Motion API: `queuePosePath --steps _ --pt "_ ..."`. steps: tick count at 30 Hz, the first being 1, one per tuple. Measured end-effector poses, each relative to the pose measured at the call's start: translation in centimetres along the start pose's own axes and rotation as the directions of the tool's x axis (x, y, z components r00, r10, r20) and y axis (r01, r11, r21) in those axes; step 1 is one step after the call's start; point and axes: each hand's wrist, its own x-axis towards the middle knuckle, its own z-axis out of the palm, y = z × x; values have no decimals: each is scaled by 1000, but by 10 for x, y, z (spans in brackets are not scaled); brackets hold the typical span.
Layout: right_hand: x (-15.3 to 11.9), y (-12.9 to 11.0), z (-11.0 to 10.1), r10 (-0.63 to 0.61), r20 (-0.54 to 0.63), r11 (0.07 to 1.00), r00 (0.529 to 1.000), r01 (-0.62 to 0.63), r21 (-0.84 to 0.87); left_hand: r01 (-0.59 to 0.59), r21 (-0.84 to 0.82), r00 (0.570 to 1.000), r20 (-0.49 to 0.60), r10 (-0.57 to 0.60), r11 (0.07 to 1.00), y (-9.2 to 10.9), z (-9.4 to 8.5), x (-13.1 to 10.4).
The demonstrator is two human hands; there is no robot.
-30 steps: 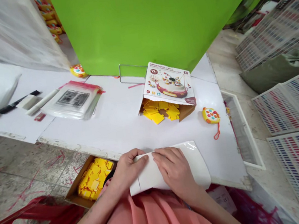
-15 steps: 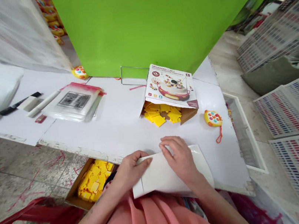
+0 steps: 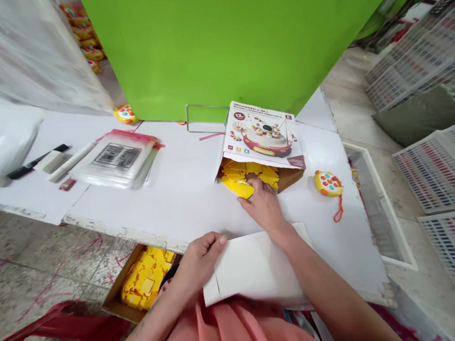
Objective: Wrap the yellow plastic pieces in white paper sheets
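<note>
My left hand [image 3: 206, 259] pinches the left end of a white sheet [image 3: 246, 270] between thumb and fingers. The sheet rests over the table's front edge against my lap. My right hand [image 3: 263, 205] is at the mouth of an open printed box [image 3: 261, 128] lying on its side. Its thumb and fingers close on one of the flat yellow pieces [image 3: 236, 189] at the opening; some fingertips are hidden among the pieces. A yellow toy with coloured buttons [image 3: 327, 183] and an orange loop lies right of the box.
A large green panel [image 3: 211, 36] stands behind the box. Plastic bags with a barcode label [image 3: 117, 158] lie left on the white table, near a marker [image 3: 38, 161]. Below, a carton [image 3: 114, 301] holds more yellow pieces. Plastic crates [image 3: 448, 160] stand on the right.
My right hand has moved forward from above the white sheet to the yellow pieces in the box's opening. My left hand has stayed on the sheet's left end.
</note>
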Motion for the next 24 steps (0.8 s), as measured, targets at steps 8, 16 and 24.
queuePosePath --steps 8,16,24 --pt "-38 -11 -42 165 194 846 967 -240 477 -99 68 989 -99 105 993 3 11 -4" --pt "-82 -56 -61 144 282 715 948 -297 633 -234 56 963 -126 240 971 13 27 -10" --pt "-88 -47 -64 170 248 726 954 -292 623 -149 -173 986 -96 133 974 7 21 -8"
